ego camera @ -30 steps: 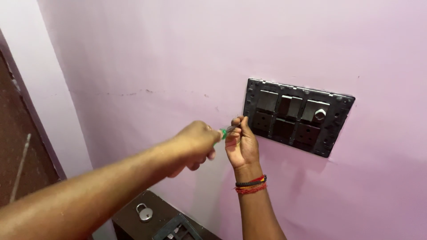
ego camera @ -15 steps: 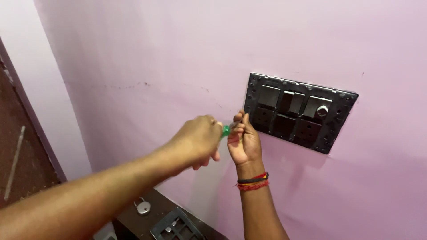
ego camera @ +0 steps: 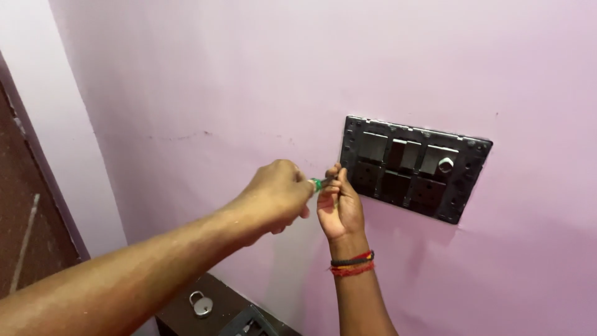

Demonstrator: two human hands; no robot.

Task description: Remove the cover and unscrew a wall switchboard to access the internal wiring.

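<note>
Since a moment before, both hands had moved a little right, so the left hand [ego camera: 273, 196], closed around the green screwdriver [ego camera: 317, 183], and the right hand [ego camera: 339, 205], pinching its tip, were touching the black switch plate's [ego camera: 413, 168] left edge.

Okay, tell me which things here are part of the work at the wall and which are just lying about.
In use: left hand gripping a green-handled screwdriver; right hand pinching its shaft; black switch plate on the pink wall.
Lying about: padlock on a dark box; door frame.
</note>
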